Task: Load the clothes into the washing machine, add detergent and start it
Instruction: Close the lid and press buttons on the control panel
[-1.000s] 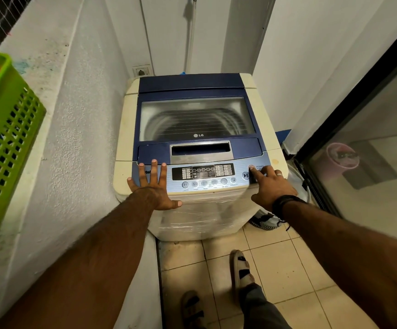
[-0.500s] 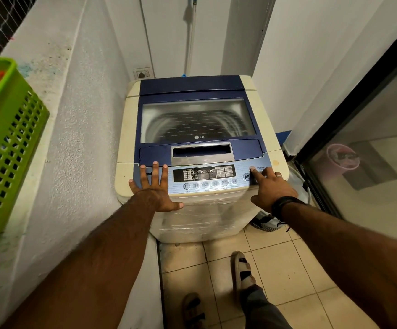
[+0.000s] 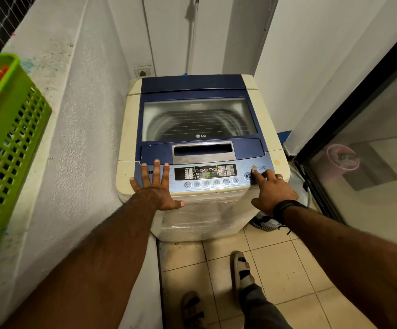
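The washing machine (image 3: pixel 199 148) is found with lid closed. The power button (image 3: pixel 253 168), at the control panel's right end, is pressed by the right hand (image 3: pixel 272 189), forefinger extended, the others curled. The left hand (image 3: pixel 156 188) is spread flat at the panel's left end. Start-up is judged in hand; next, the start button (image 3: pixel 247 176) just beside.
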